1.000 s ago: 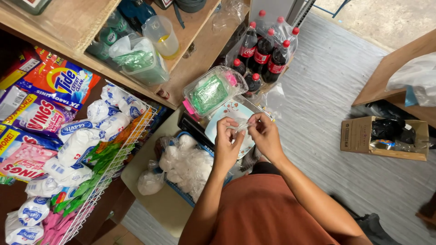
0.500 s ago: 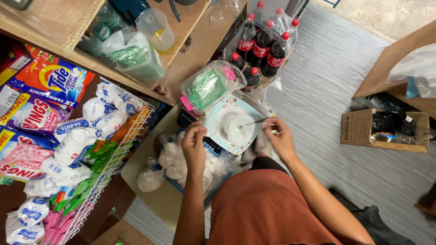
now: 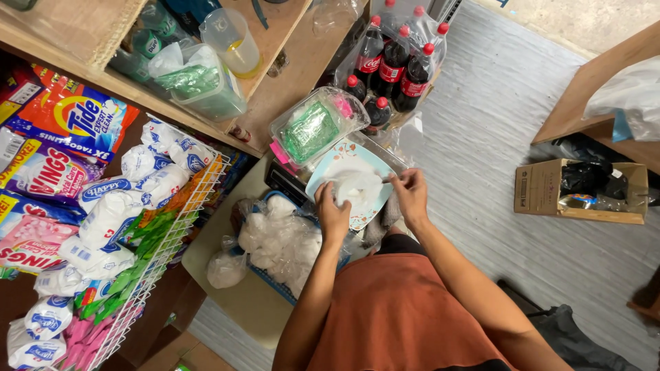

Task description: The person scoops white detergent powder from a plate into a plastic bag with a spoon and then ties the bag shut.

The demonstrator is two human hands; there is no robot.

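My left hand pinches the clear bag at frame centre | right hand grips a spoon | left has risen from the bagged heap.

Dark soda bottles with red caps stand together at the top, beside a wooden shelf. On the shelf there is a clear measuring jug and a clear plastic tub with green packets inside. A white wire rack at the left holds many small white sachets, and colourful detergent packs hang behind it. An open cardboard box lies on the grey floor at the right.
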